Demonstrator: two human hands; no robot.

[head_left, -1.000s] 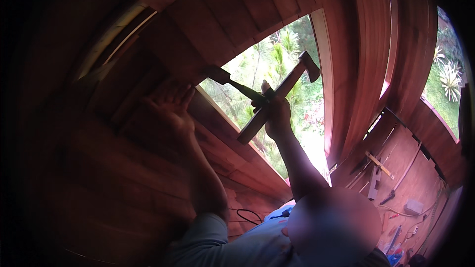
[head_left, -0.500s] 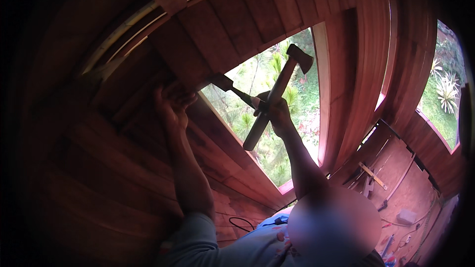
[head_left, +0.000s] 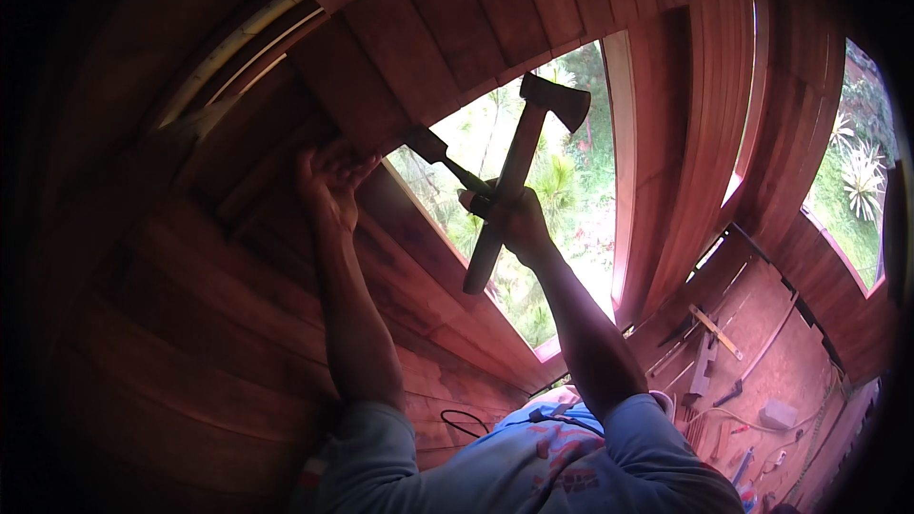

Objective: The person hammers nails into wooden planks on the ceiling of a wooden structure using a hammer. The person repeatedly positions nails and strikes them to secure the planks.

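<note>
Right hand (head_left: 519, 224) clenched on hatchet (head_left: 519, 167) and chisel (head_left: 447, 164), raised at window (head_left: 562, 228) edge. Left hand (head_left: 328, 181) flat, fingers spread, bracing plank (head_left: 381, 67) overhead.

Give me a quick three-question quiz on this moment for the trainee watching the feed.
1. True or false: the right hand grips a hammer and a chisel together.
2. What does the left hand touch? A) the window sill B) a wall plank C) the hammer
3. Fill in: the chisel's blade points toward the ____ hand.

Key: 1 true; 2 B; 3 left.
</note>
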